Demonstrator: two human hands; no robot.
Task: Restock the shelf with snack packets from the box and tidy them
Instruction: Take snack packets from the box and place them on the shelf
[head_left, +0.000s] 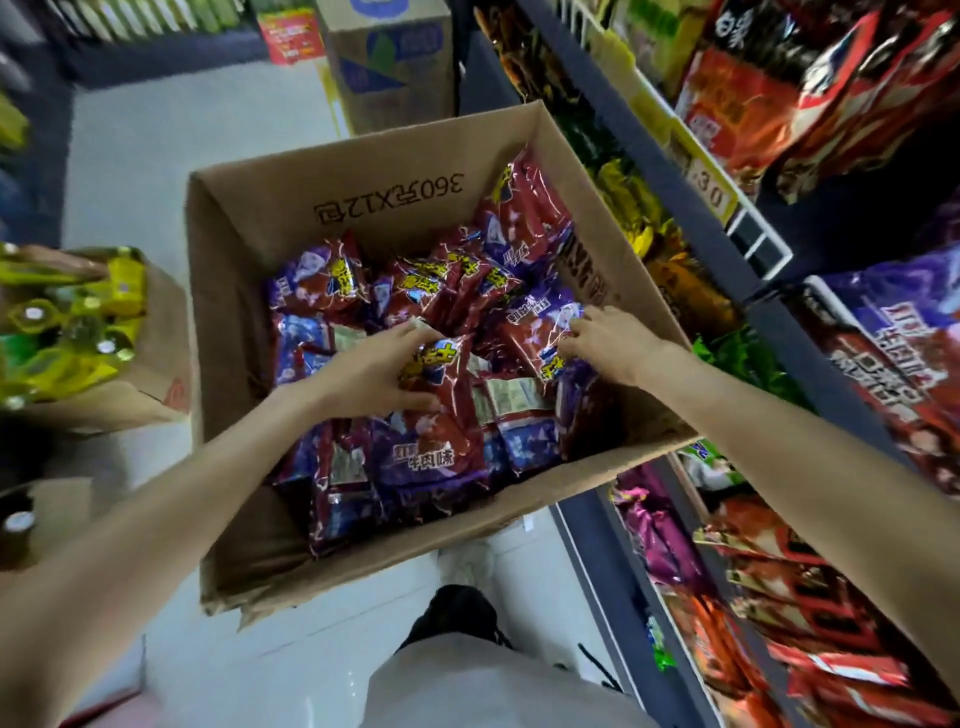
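Reaching into open brown cardboard box: left hand clamped on glossy red-and-purple snack packet; right hand pinching another. Box well stocked, just beside blue shelf. Restocking mostly pending; tidying not yet begun.

Box is matt brown corrugated cardboard w/ dark printed text on the inner wall, edges rough and a bit crumpled at the near corner; snack packets inside are glossy, crinkly plastic film in red and purple, catching white glare streaks. Shelf looks like dark painted metal w/ a smooth finish, its packets also shiny film, and the floor is smooth, pale, slightly glossy tile. Second box on the left is matt cardboard too, holding clear yellow-green shiny plastic bottles.
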